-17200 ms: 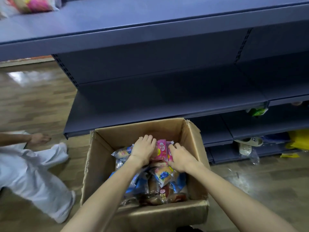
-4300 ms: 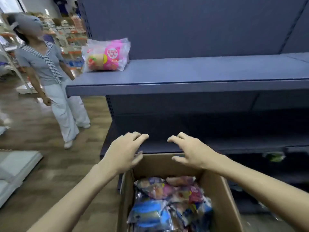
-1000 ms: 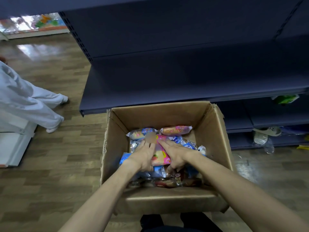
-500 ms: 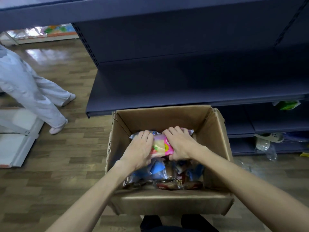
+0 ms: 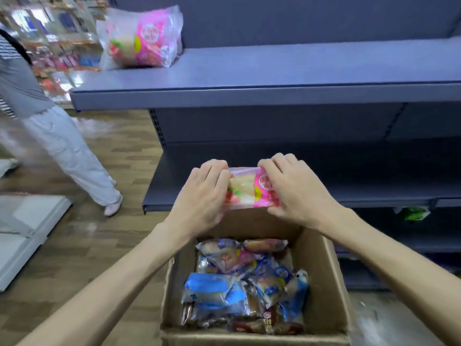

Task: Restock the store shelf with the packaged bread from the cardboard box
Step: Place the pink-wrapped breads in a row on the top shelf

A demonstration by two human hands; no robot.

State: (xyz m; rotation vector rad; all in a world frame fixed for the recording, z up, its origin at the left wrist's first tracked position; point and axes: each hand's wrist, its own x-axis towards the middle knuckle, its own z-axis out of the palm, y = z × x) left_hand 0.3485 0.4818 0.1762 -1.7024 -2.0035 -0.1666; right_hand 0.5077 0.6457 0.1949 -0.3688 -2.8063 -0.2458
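Because the soft pink bread packet (image 5: 250,188) crushes easily, left hand (image 5: 202,196) and right hand (image 5: 296,189) pinch its ends, holding it above the cardboard box (image 5: 324,283), bound for the far shelf (image 5: 274,71).

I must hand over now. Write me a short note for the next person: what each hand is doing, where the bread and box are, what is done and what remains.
Hands: left hand and right hand both grip one pink pack, held above the box in front of the shelves.
Things: one pink pack lies on the top shelf, at its left end. Many packs are in the box.
Done: one pack shelved, a second lifted out.
Left: place the held pack, probably beside the first, then shelve the others.
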